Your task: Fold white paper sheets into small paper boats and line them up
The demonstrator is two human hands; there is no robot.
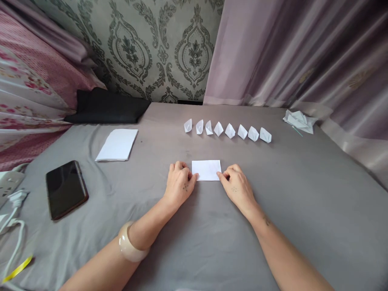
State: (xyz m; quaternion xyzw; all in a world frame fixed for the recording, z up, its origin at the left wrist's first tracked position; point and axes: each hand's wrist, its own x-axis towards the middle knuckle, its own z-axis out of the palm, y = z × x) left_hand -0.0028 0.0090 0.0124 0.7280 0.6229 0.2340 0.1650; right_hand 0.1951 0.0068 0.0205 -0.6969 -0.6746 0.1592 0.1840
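Observation:
A small white sheet of paper [207, 169], wider than it is deep, lies before me on the grey cloth. My left hand [180, 181] pinches its lower left corner, thumb on top and fingers curled in. At the lower right corner, my right hand [237, 184] has its thumb on the edge with the other fingers curled. Whether the sheet is folded I cannot tell. Beyond it stands a row of several small folded paper boats [230, 131]. To the left rests a stack of white paper [118, 145].
A black phone [66, 190] lies at the left, near a white power strip [10, 184] with plugged cords. A folded black cloth [112, 106] is at the back left. Crumpled white paper [299, 120] and a thin green stick [297, 131] lie at the back right, by the curtain.

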